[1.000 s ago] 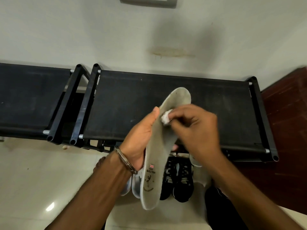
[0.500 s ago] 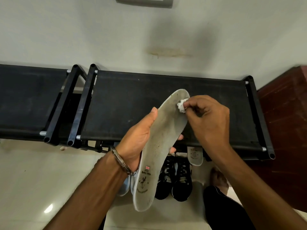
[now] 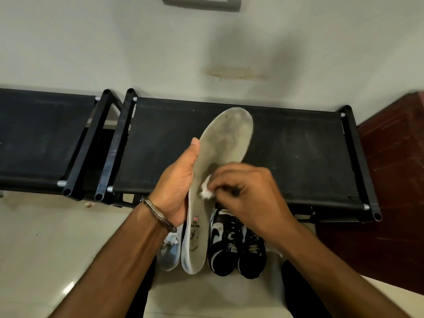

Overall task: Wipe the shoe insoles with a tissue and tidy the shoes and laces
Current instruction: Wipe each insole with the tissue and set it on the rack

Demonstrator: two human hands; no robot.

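The left hand (image 3: 177, 184) held a long, pale grey foam insole (image 3: 214, 180) by its left edge, the thumb lying straight up along that edge and the palm cupped behind it; the other fingers were hidden behind the insole, so their curl could not be made out. The insole stood tilted, its rounded toe end up and to the right over the black fabric top of a metal-framed shoe rack (image 3: 298, 152), its heel end down by the floor, where a small flag mark and dark printed lettering showed. Its surface looked grubby, with darker smudges near the toe. The right hand (image 3: 247, 198) pinched a small crumpled wad of white tissue (image 3: 206, 190) between curled fingertips and pressed it against the middle of the insole, just beside the left palm. A thin metal bracelet (image 3: 158, 214) circled the left wrist. Below the hands, on the pale tiled floor (image 3: 46, 249), a pair of black sneakers with white side marks (image 3: 236, 244) stood side by side, toes toward the camera, just right of the insole's heel. A light blue and white shoe (image 3: 169, 251) sat just left of it, partly hidden by the left forearm. A second black fabric rack (image 3: 41, 138) stood to the left against the off-white wall (image 3: 114, 42).
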